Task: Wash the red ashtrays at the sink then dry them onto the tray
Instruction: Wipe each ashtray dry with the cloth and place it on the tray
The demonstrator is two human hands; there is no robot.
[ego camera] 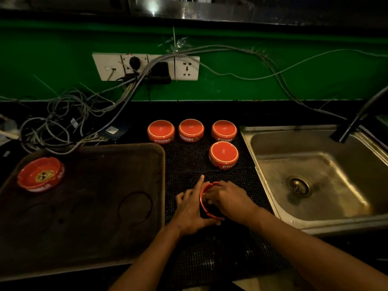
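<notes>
Both forearms come in low from the near edge, and I've got the two hands meeting over the black mat [210,259]. Left hand [190,211] cups the near-left side of a red ashtray [204,201], thumb curled under its near rim, forefinger pointing off it. Right hand [230,201] lies over the top, fingers curled down into the bowl. So both are gripping that one ashtray, left steadying, right working inside, which looks to me like wiping it dry. I can't make out a cloth; it's too dark in there.

I'm holding it on the mat between tray [88,244] and sink [310,177], handy to both. Left of the hands, the tray carries one ashtray [41,174] right way up near its far-left corner, presumably a finished one.

Further back on the mat, four more ashtrays sit upside down: one [224,154] just beyond my hands, then a row of three, left [161,131], middle [191,129], right [224,130]. I'd guess they're turned over to drain, right beside the sink they came from. Sink's basin has nothing in it, with the dark tap [354,122] arching over its far corner.

Behind it all, a tangle of cables [63,122] runs up the green wall to the sockets [146,67], well clear of the wet side.
</notes>
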